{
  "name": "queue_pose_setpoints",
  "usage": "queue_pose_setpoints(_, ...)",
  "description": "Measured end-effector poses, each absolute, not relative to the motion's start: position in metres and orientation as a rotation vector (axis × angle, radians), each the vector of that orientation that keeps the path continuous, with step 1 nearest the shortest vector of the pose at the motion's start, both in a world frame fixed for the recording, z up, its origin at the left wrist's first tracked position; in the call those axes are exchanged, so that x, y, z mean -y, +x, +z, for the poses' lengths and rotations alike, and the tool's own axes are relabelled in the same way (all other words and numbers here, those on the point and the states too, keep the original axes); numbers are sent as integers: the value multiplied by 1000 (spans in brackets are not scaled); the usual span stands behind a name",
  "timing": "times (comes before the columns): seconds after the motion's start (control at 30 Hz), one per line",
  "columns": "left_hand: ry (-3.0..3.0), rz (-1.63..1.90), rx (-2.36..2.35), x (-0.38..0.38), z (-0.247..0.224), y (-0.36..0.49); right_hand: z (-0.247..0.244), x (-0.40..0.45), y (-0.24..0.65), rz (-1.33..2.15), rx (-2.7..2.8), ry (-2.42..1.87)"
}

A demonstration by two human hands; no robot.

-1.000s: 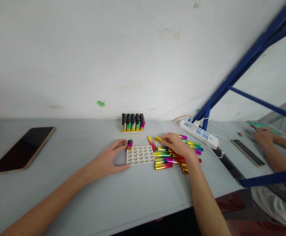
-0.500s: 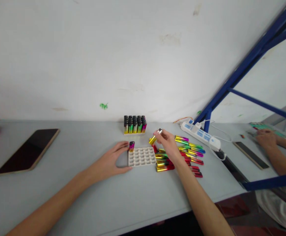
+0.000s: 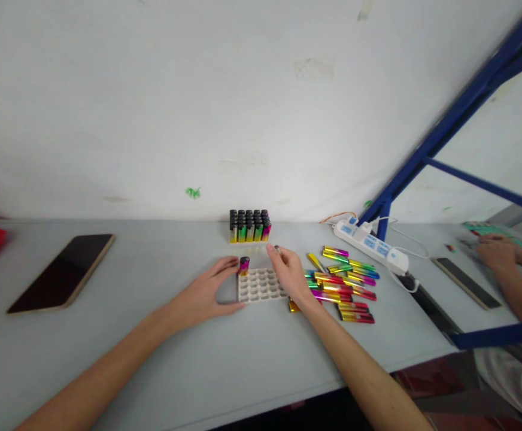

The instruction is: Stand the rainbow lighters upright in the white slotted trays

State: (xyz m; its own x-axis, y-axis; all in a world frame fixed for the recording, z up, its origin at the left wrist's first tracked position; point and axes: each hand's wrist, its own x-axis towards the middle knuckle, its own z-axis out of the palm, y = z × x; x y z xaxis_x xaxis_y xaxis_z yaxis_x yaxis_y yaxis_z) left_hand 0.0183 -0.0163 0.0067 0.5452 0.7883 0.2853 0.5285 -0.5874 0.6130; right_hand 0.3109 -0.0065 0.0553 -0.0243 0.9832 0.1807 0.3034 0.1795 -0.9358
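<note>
**Lighters and trays between two hands**

The left hand (image 3: 202,296) is spread wide, thumb and fingers at the near tray's (image 3: 260,287) left edge. Just beside its fingertips, one purple-and-yellow lighter (image 3: 243,266) stands upright in the far-left cell, dark top up. The right hand (image 3: 289,274), closed over the tray's right side, pinches a mostly hidden lighter (image 3: 277,248); its axis cannot be told. Beyond both hands, a far tray (image 3: 248,243) holds upright rows of lighters (image 3: 250,231), black tops up. Right of the right hand, loose lighters (image 3: 336,288) lie flat, most with long axes crosswise.
</note>
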Motion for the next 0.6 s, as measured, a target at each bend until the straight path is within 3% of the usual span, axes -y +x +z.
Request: queue_pose_setpoints(0.6,2341,712,-1096,20,11,22,64,18,318,735,1869,-1149)
